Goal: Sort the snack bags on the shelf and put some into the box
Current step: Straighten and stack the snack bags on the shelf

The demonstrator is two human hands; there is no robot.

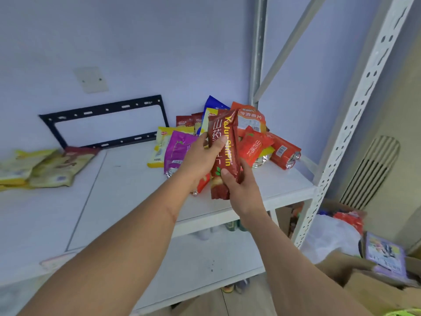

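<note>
Gripping dark-red snack bag [224, 153] w/ left hand [200, 159] and right hand [239, 190] both curled round it; support base, move right toward box [376, 290].

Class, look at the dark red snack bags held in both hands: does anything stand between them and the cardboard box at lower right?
Yes: the white shelf upright rises between the dark red bags and the cardboard box. Carried out past the shelf's front edge and round the upright, nothing visible bars them.
</note>
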